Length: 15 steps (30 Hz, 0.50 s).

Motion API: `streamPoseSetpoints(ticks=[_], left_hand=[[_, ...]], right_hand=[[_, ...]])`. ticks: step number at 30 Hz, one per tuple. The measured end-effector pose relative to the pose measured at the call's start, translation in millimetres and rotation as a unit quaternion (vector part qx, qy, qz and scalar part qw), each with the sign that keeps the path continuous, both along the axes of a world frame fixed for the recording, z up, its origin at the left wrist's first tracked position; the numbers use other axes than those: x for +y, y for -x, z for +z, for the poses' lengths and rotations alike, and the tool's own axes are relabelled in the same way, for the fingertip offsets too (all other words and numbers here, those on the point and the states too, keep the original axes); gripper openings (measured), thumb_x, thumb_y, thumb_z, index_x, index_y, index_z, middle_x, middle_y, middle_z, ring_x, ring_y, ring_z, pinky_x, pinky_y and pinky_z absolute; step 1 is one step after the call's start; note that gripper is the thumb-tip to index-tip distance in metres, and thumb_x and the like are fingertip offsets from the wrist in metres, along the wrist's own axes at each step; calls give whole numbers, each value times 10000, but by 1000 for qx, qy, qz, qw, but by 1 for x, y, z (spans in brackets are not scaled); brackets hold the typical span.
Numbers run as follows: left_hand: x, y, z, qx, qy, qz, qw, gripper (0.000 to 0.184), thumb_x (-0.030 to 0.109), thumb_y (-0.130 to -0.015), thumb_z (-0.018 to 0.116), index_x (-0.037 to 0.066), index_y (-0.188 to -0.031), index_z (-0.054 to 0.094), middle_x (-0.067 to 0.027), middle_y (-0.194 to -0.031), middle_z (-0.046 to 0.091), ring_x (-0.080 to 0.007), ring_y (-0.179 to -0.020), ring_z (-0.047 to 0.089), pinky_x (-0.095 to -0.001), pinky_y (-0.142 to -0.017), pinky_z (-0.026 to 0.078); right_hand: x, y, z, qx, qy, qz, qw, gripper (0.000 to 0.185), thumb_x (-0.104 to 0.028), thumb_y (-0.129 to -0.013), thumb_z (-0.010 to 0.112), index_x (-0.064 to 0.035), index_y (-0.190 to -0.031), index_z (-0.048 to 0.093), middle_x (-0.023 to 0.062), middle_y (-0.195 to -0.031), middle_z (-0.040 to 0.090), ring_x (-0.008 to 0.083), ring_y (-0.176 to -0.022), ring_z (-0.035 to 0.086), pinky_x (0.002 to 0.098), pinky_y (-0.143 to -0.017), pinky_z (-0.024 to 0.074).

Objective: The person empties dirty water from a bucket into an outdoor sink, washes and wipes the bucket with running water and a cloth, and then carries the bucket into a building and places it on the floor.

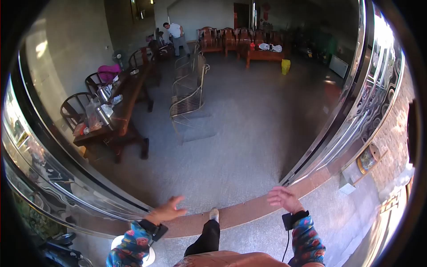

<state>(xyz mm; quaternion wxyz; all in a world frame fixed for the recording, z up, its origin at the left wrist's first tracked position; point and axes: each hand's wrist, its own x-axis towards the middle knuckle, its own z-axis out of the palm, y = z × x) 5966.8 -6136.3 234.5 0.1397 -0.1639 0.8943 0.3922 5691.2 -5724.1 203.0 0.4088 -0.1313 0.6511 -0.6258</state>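
My left hand [169,211] is held out low on the left, fingers apart, with nothing in it. On the right my right hand [284,200] is also raised with spread fingers and holds nothing. Each wrist carries a dark strapped device below a patterned sleeve, and a cable hangs from the right one. Between the hands, one shoe [214,214] rests at the reddish-brown door sill [240,213]. Neither hand touches the metal door frames on either side.
Inside, a long wooden table [126,107] with bottles and bags stands left. A metal-framed chair [187,104] is at centre-left. Farther back are a person [175,33] bending, wooden seats [209,41], a low table [262,54] and a yellow bin [285,67]. A spool [368,159] lies right.
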Motion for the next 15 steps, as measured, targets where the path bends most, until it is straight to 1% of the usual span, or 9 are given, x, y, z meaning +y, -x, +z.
streamPoseSetpoints(ticks=[2, 3, 4, 7, 9, 12, 13, 14, 15], left_hand=[[-36, 49, 50, 138, -31, 23, 990, 654, 285, -822, 668, 77, -1353, 350, -82, -1080, 535, -121, -803, 539, -269, -706, 476], [-53, 73, 86, 184, -67, 24, 980, 644, 196, -826, 664, 90, -1367, 330, -62, -1165, 496, -97, -811, 533, -244, -724, 471], [-80, 97, 103, 265, -92, 31, 959, 631, 131, -824, 653, 95, -1368, 336, -37, -1215, 471, -90, -849, 532, -239, -753, 465], [-114, 145, 208, 417, -147, 78, 893, 586, 261, -844, 618, 26, -1328, 386, -76, -1289, 454, -135, -948, 556, -269, -834, 446], [-143, 185, 258, 540, -66, 24, 839, 741, 562, -845, 504, 0, -1314, 387, -141, -1292, 462, -215, -1004, 565, -323, -841, 443], [-157, 240, 340, 651, -76, -48, 754, 841, 680, -801, 440, 68, -1368, 329, -224, -1340, 399, -315, -1074, 533, -394, -910, 410], [-166, 257, 369, 655, -136, -164, 725, 826, 684, -806, 424, 113, -1392, 311, -245, -1407, 304, -347, -1169, 472, -430, -966, 369], [-148, 273, 392, 689, -201, -176, 674, 853, 715, -786, 418, 171, -1425, 266, -245, -1452, 211, -351, -1252, 396, -456, -1015, 309], [-147, 278, 414, 683, -204, -184, 677, 853, 715, -786, 418, 171, -1425, 266, -245, -1452, 211, -351, -1252, 396, -456, -1015, 309]], right_hand=[[-25, 44, 24, -2, 10, -16, 1000, 323, -128, -878, 553, -37, -1187, 528, 73, -1137, 590, 233, -1111, 530, 398, -942, 429], [-43, 54, 52, 360, -163, 67, 916, 357, -178, -865, 584, -37, -1188, 524, 103, -1191, 555, 245, -1140, 507, 388, -964, 405], [-65, 75, 85, 667, -308, 135, 665, 397, -227, -853, 615, -37, -1188, 521, 133, -1244, 520, 257, -1169, 484, 378, -986, 381], [-121, 121, 192, 468, -35, -20, 883, 551, -168, -827, 632, -59, -1325, 421, 112, -1340, 453, 233, -1265, 397, 372, -1050, 293], [-157, 149, 256, 489, 182, -23, 853, 595, -363, -865, 579, -71, -1349, 393, 137, -1381, 400, 258, -1269, 391, 399, -1041, 303], [-193, 181, 343, 582, 353, -10, 733, 889, -705, -775, 463, -140, -1420, 231, 203, -1429, 282, 357, -1254, 389, 464, -1005, 343], [-208, 176, 369, 553, 420, -81, 715, 918, -747, -760, 418, -208, -1446, 130, 206, -1457, 216, 360, -1264, 376, 487, -1008, 336], [-207, 182, 404, 559, 473, 81, 676, 883, -716, -773, 442, -189, -1441, 208, 162, -1493, 146, 375, -1351, 205, 524, -1064, 215], [-156, 105, 354, 560, 472, 71, 677, 883, -716, -773, 442, -189, -1441, 208, 162, -1493, 146, 375, -1351, 205, 524, -1064, 215]])
